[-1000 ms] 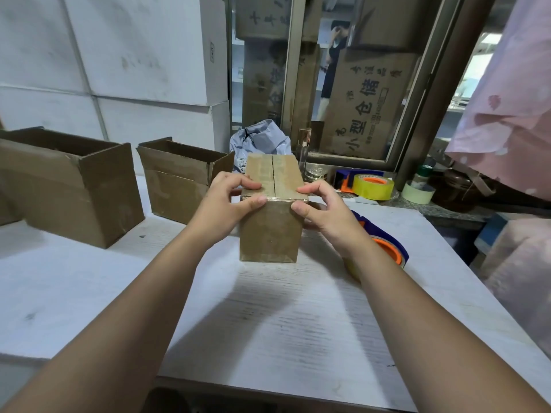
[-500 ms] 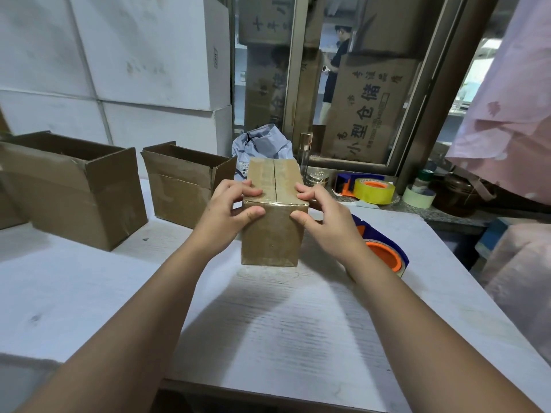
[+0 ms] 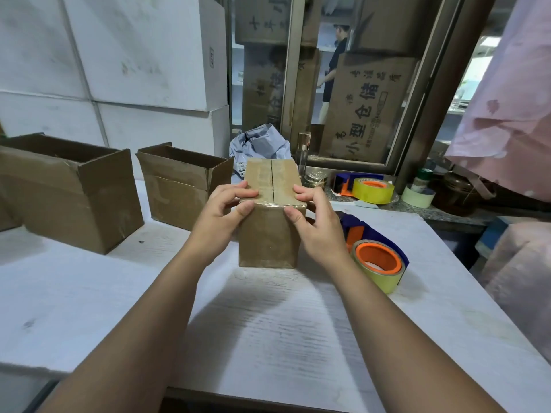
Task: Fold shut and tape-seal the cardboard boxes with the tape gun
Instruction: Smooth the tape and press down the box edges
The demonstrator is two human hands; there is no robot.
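Cardboard, brown and tape-glossed along its top seam, forms the small closed box (image 3: 268,234) standing at the middle of the white table (image 3: 268,338); left hand (image 3: 222,216) and right hand (image 3: 319,225) grip its near top corners, fingers curled over; tape gun (image 3: 375,254), orange-cored, lies just right; open boxes (image 3: 68,189) (image 3: 182,186) stand toward the far left corner.

Crumpled grey-blue bag (image 3: 259,143) by window frame (image 3: 298,84), pink cloth (image 3: 507,114) hanging at right — white table (image 3: 268,338) beneath
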